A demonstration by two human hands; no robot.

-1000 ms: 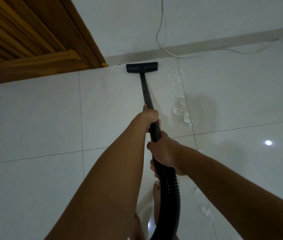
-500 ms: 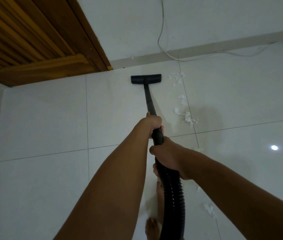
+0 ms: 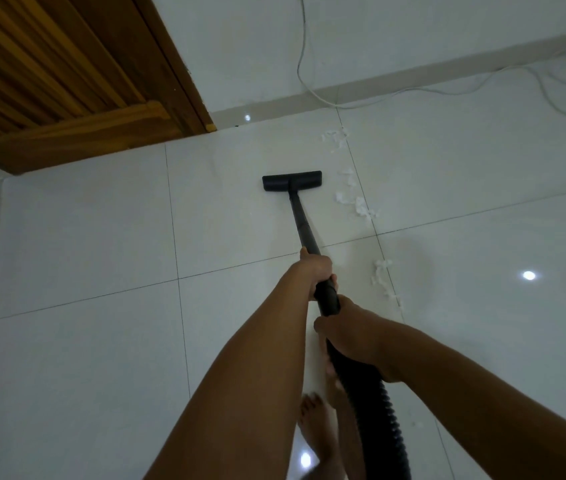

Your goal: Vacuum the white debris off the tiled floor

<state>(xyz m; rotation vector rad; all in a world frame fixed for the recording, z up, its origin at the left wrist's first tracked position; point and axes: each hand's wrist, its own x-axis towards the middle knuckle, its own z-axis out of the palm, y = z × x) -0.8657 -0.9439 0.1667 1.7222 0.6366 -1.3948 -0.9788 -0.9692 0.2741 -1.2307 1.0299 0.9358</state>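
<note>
A black vacuum nozzle [image 3: 292, 180] lies flat on the white tiled floor [image 3: 84, 244], on the end of a black wand [image 3: 304, 223]. My left hand [image 3: 316, 268] grips the wand higher up. My right hand [image 3: 347, 327] grips it just below, where the ribbed black hose [image 3: 378, 417] begins. White debris [image 3: 357, 204] lies in scraps along the tile joint just right of the nozzle. More scraps [image 3: 335, 138] sit near the wall, and another cluster [image 3: 383, 275] lies right of my hands.
A brown wooden louvred door [image 3: 60, 74] stands at the upper left. A white cable [image 3: 482, 86] hangs down the wall and loops along the floor at the upper right. My bare feet [image 3: 319, 431] are under the hose.
The nozzle has been pulled back from the wall toward me across the tile. Both hands keep their hold on the wand. More debris right of my hands has come into view.
</note>
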